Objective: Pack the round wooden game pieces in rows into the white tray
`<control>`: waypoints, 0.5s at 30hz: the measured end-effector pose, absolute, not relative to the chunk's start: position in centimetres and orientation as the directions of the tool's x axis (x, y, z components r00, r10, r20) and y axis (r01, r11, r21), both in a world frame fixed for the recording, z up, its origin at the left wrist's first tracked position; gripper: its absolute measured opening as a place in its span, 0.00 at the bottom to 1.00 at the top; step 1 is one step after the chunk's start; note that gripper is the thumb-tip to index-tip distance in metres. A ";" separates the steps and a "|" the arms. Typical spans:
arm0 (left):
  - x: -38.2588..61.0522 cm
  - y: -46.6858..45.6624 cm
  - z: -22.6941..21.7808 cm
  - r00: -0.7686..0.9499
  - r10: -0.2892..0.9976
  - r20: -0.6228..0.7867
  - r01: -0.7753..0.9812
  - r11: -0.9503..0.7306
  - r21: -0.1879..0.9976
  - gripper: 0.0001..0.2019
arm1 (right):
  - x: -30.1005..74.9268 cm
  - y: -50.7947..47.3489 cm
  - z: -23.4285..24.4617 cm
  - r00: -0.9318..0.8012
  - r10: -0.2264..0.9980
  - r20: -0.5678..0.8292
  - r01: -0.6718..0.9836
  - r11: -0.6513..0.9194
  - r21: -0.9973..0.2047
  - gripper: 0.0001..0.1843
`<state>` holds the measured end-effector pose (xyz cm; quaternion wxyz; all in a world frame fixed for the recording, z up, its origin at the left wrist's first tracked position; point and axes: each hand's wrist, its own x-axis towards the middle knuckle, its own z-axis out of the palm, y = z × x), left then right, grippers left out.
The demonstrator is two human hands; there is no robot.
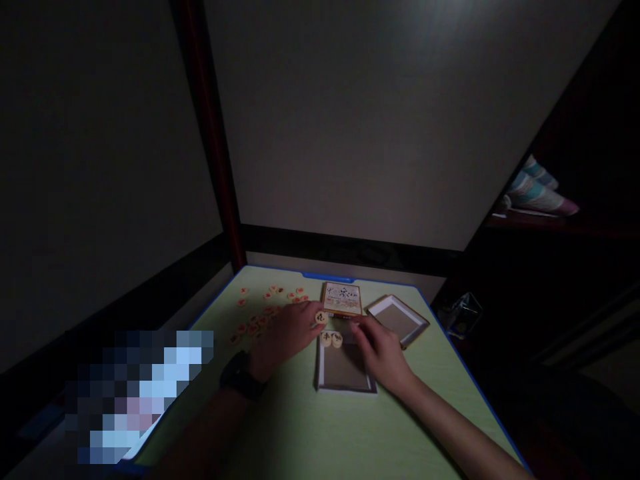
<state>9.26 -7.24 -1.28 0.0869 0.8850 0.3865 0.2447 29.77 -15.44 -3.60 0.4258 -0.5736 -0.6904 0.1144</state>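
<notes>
My left hand [295, 328], with a dark watch on its wrist, pinches a round Chinese chess piece [321, 318] bearing a black character. The piece is held just above the far left corner of an open shallow box tray [371, 387]. Two more black-marked pieces, one on the left [326, 339] and one on the right [337, 340], lie side by side at the tray's far end. Over the tray's right side is my right hand [381, 347], thumb and fingers brought together at the far right corner; what they grip, if anything, is unclear.
Several loose chess pieces [243, 303], mostly red-marked, are scattered on the green table [300, 433], left of the tray. Behind it lies a printed chess box [343, 297]. An open box half [400, 320] rests at right. A wall [350, 133] rises beyond the table.
</notes>
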 end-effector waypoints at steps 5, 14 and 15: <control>10.6 -9.2 -1.6 0.622 0.572 0.534 0.433 -0.820 0.374 0.05 | 29.1 -15.3 -3.4 0.074 0.971 0.227 0.227 0.205 -0.952 0.23; 11.0 -9.5 -2.7 0.717 0.556 0.421 0.380 -0.818 0.432 0.06 | 29.4 -14.9 -3.5 -0.020 0.996 0.089 0.017 0.089 -0.996 0.27; 11.0 -9.4 -2.8 0.720 0.559 0.411 0.380 -0.814 0.440 0.06 | 29.4 -14.9 -3.5 -0.034 0.996 0.081 0.026 0.082 -0.996 0.27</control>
